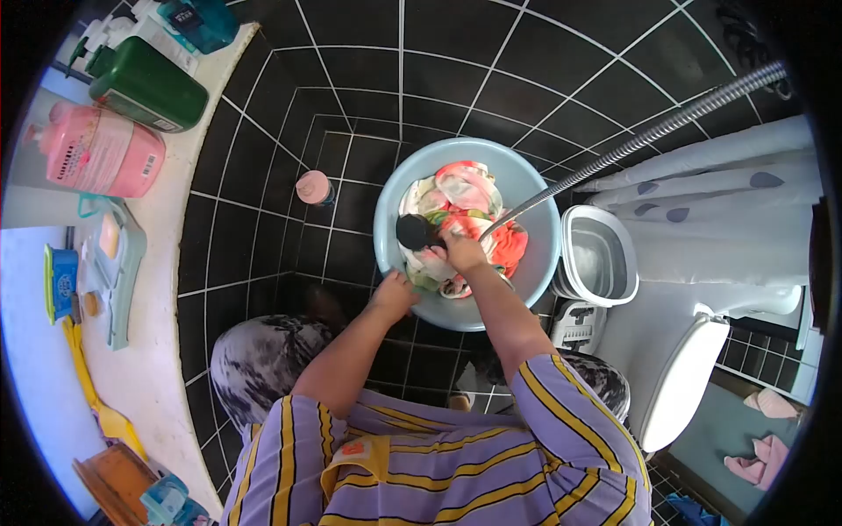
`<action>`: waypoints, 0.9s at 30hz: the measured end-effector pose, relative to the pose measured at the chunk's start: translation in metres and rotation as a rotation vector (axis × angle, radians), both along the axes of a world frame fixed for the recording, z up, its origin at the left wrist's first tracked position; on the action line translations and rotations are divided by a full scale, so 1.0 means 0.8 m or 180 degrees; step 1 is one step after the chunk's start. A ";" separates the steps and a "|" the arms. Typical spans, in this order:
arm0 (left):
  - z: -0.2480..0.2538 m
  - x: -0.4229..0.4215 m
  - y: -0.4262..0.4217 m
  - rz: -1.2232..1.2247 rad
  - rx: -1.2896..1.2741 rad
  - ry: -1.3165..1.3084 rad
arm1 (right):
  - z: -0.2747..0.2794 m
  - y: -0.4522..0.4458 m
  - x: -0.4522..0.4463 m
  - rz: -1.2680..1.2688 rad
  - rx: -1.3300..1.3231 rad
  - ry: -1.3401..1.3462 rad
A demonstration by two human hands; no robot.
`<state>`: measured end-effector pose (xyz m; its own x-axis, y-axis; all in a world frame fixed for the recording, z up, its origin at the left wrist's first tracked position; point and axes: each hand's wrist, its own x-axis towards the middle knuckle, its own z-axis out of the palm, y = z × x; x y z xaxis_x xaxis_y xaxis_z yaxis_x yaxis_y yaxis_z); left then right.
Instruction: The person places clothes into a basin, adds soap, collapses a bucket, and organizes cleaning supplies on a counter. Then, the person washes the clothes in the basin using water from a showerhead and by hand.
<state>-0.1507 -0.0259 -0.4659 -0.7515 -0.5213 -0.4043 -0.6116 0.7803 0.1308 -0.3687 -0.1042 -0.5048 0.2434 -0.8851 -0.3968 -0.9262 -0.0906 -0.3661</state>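
A light blue basin (399,188) stands on the dark floor in front of me, with wet-looking red, white and green patterned cloth (465,188) bunched inside it. My right hand (462,252) is closed around a black shower head (412,232), held low over the cloth. From that hand a ribbed metal hose (631,131) runs up to the right. At the basin's near left side, my left hand (395,294) has its fingers curled at the rim. The cloth's lower folds are hidden beneath the shower head and my right hand.
A small pink-topped bottle (313,188) stands on the floor left of the basin. A grey-white bucket (601,254) sits close on the right, near a toilet (688,381). Along the left ledge (167,289) are a pink bottle (105,149) and a green pump bottle (149,85).
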 end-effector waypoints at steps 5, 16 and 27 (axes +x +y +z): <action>0.003 0.004 -0.020 0.0096 -0.0011 -0.0062 | 0.003 0.008 0.012 0.0148 -0.0797 0.0707; 0.021 0.033 -0.032 0.0528 0.0235 0.1015 | 0.013 0.026 0.021 0.0257 -0.1120 0.0747; 0.008 0.134 -0.189 0.4675 -0.2119 0.1669 | 0.078 0.002 0.055 -0.0274 -0.1418 -0.0331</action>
<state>-0.0438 -0.1773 -0.4597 0.5131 -0.8137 0.2732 -0.8168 -0.3651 0.4467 -0.3244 -0.1029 -0.4425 0.1799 -0.9825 0.0493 -0.8976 -0.1844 -0.4003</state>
